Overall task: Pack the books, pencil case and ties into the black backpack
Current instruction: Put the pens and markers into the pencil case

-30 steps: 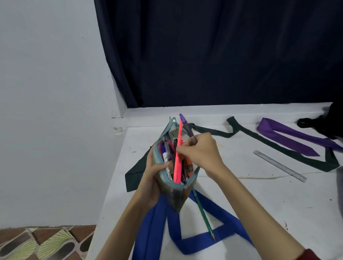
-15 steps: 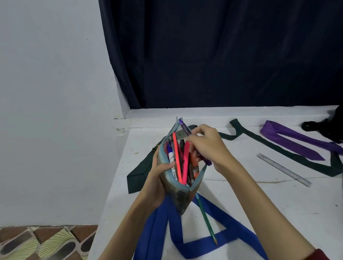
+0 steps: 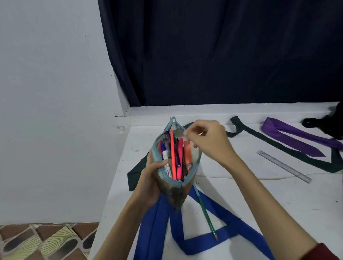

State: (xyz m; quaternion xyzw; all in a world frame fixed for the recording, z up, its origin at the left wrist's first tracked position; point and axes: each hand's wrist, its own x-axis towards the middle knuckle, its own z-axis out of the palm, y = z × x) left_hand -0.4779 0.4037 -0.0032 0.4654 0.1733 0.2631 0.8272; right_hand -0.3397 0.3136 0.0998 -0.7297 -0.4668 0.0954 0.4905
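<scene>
my left hand (image 3: 150,179) grips the open pencil case (image 3: 174,166); right hand (image 3: 208,142) hovers at its 1 o'clock rim, fingers curled, can't tell if they're pinching anything.

Domestic room, likely a home study corner. Evidence: plain painted wall (image 3: 46,100); dark curtain (image 3: 222,52); white table (image 3: 262,207) bearing school ties (image 3: 296,136) and ruler (image 3: 283,166); patterned floor tiles (image 3: 37,242).

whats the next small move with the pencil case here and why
Probably reach the right hand down for the green pencil lying on the blue tie and drop it in. The left hand holds the pencil case open, full of pens, and the right hand above its mouth looks empty.
</scene>
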